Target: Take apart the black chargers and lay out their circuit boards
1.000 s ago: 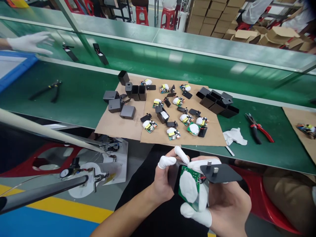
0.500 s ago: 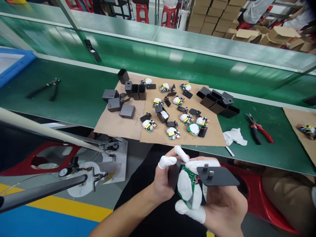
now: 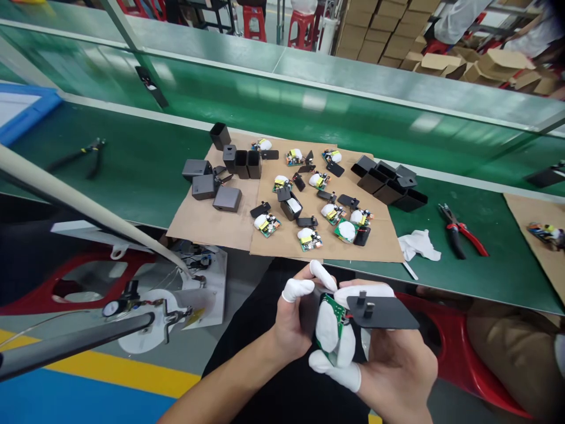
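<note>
My left hand [image 3: 292,321], with white finger cots, grips a black charger housing [image 3: 309,312] in front of my lap. My right hand [image 3: 392,368] is closed on a green circuit board with a white pad [image 3: 330,323], joined to a black plug plate with two prongs [image 3: 382,312]. The board sits against the housing's open end. Both hands are below the near edge of the green bench [image 3: 132,171].
On cardboard sheets [image 3: 220,227] lie several black housings [image 3: 220,197], circuit boards [image 3: 309,238] and plug plates. More housings [image 3: 388,185] lie to the right, beside a white cloth [image 3: 419,244] and red-handled pliers [image 3: 463,229]. Black pliers [image 3: 79,156] lie at left. A red stool [image 3: 463,353] is near my right arm.
My right hand has turned the board and plug plate slightly left and down toward the housing. The gloved hand at far left has gone. A black part on the conveyor has drifted left.
</note>
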Motion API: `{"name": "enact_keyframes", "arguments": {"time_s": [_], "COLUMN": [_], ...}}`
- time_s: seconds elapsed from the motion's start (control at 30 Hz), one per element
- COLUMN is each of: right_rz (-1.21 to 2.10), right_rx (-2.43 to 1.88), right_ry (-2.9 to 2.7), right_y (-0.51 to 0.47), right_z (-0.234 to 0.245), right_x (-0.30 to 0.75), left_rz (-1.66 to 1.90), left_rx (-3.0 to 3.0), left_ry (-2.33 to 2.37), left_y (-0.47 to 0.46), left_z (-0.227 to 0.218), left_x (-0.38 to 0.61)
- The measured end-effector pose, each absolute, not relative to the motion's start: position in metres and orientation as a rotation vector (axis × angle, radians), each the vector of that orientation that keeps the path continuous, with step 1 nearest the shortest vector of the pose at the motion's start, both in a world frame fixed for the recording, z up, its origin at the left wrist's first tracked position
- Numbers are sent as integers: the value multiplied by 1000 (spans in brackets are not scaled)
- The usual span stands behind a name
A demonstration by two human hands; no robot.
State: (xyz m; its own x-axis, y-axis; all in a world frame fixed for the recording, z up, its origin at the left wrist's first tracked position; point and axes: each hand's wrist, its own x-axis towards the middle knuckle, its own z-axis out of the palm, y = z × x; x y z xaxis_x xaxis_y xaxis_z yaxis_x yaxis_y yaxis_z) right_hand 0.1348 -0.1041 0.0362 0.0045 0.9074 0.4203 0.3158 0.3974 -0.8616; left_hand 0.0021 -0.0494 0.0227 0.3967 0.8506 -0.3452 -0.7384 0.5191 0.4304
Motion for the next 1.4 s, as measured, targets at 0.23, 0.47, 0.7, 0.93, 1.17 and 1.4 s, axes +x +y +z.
{"name": "enact_keyframes", "arguments": {"time_s": [0.23, 0.47, 0.7, 0.93, 1.17, 1.4], "right_rz": [642, 642, 690, 152, 195, 681], "right_rx": [-1158, -1215, -1410, -1332, -1232, -1145], "right_ry": [-1572, -1569, -1641, -1596, -1653, -1226], "right_y": [-103, -101, -97, -107, -104, -91], "right_z": [39, 40, 46, 31, 8, 12], "right_x": [136, 131, 129, 123, 118, 125], "left_rz": [1038, 1012, 918, 1026, 1303, 1195], "left_rx": [197, 174, 47, -66, 194, 412], "left_ry": [567, 536, 413, 560, 851, 723], "left_y": [-50, -48, -51, -57, -61, -73], "left_z": [21, 24, 4, 2, 19, 23], "left_x": [3, 4, 11, 15, 10, -22]}}
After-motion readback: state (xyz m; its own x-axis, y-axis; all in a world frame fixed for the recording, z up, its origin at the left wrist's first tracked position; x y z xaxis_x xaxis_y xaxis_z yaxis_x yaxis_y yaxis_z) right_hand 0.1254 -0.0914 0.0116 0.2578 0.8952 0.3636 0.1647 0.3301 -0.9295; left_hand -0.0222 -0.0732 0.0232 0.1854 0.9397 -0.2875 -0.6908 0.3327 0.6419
